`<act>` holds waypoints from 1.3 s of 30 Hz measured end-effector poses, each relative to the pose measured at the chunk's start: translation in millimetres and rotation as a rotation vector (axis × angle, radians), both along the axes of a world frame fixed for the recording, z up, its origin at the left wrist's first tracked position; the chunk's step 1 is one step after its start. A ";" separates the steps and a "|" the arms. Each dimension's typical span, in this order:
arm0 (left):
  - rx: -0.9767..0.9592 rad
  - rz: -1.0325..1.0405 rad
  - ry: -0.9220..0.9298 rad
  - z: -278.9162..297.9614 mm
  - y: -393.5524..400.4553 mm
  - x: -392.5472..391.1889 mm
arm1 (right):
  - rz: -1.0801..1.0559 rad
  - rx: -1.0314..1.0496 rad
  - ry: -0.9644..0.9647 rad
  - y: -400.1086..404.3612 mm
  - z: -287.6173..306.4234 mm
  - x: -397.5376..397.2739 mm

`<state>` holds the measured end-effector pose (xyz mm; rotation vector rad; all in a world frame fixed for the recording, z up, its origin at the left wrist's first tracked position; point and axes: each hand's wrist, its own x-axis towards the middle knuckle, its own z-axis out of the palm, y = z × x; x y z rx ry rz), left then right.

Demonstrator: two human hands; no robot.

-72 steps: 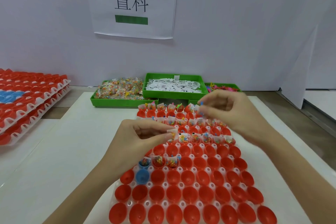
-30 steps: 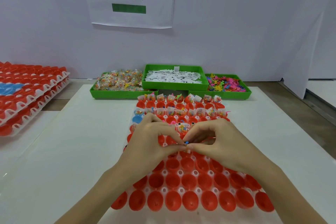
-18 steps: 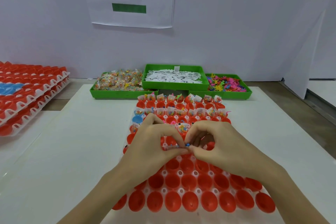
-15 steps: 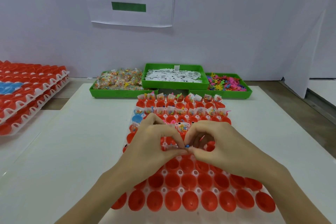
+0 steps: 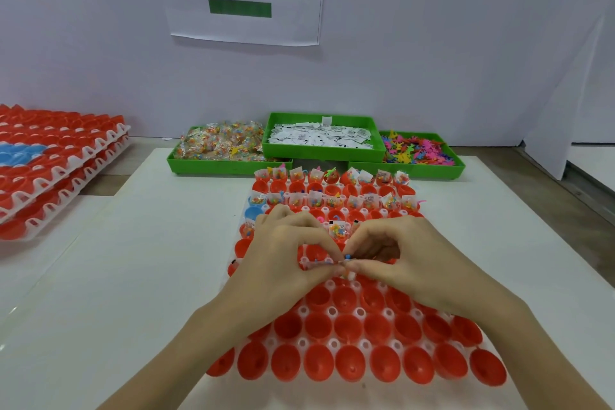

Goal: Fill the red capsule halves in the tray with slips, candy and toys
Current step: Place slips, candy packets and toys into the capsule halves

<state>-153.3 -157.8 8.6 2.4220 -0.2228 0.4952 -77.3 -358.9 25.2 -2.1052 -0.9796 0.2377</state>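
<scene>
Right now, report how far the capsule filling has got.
Done: the far rows of the tray already hold packets and toys, such as the filled halves nearest the green bins. In hand: the left hand and right hand meet over the middle rows, pinching a small slip and toy bundle. Left: the near rows of empty red halves.

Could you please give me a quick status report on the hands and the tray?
Left hand and right hand pinch a small blue toy. Tray half filled. Nothing in the way.
</scene>
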 end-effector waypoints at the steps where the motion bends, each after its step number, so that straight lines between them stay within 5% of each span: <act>1: 0.006 0.003 -0.009 0.5 -0.1 0.7 | -0.007 0.002 0.000 0.2 -0.3 0.1; 15: 0.214 -0.004 -0.005 -3.3 1.2 2.5 | -0.079 -0.100 -0.114 4.7 -6.7 -1.1; 29: 0.183 0.125 0.016 -4.1 -3.8 7.3 | -0.132 -0.130 -0.134 18.0 -5.2 -4.3; 39: 0.245 -0.055 0.001 0.4 8.7 5.4 | -0.090 -0.048 -0.063 6.6 -1.0 -0.3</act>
